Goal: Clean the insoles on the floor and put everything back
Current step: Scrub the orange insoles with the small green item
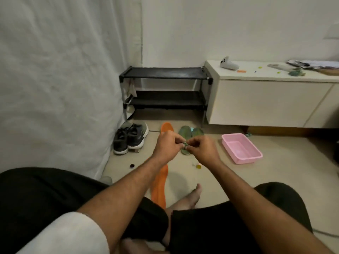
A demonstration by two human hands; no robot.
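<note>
I sit on the floor with both arms stretched forward. My left hand (pixel 167 145) and my right hand (pixel 202 148) meet fingertip to fingertip, both pinching a small dark-green object (pixel 185 143); I cannot tell what it is. One orange insole (pixel 160 186) lies lengthwise under my left forearm. A second orange insole (pixel 166 127) lies further off, partly hidden by my left hand. Two green insoles (pixel 191 131) lie side by side beyond my hands, and the end of one (pixel 185 152) shows below my fingers.
A pair of dark sneakers (pixel 130 138) stands at the left by the white curtain. A pink plastic basin (pixel 242 149) sits at the right. A black shoe rack (pixel 165 88) and a white cabinet (pixel 266 101) line the wall. A dark cap (pixel 132 165) and a yellow cap (pixel 198 166) lie on the tiles.
</note>
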